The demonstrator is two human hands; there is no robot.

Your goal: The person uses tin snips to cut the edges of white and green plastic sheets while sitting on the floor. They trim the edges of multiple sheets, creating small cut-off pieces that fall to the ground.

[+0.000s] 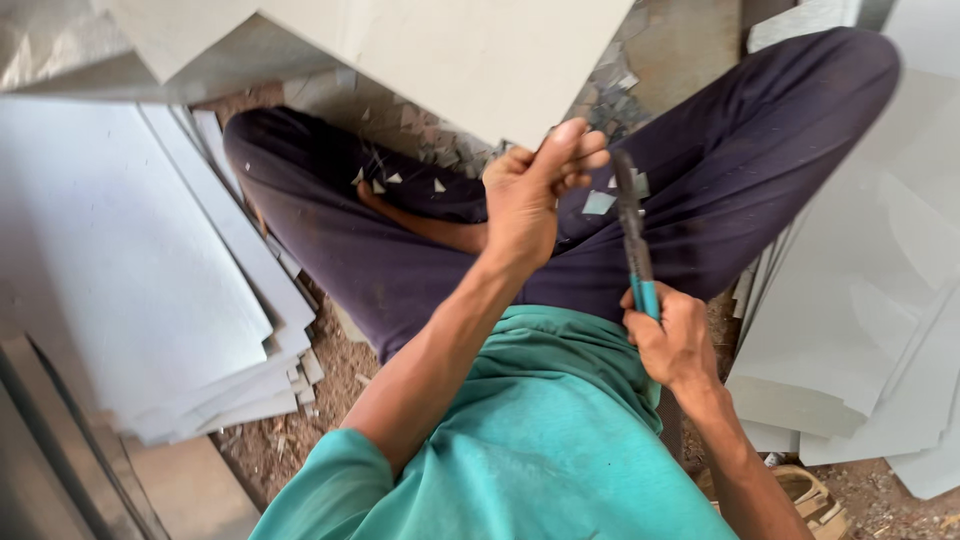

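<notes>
Nearest me, my right hand [675, 340] has its grip clamped on the teal handles of the dark metal pliers [633, 235], their long axis pointing far, jaws up. My left hand [530, 195] pinches the near edge of the large pale grey tile [450, 50] above my lap.

A tile-cutting workshop: stacked pale tiles [150, 270] and cut shards [400, 178] on a dirt floor [270, 450].
</notes>
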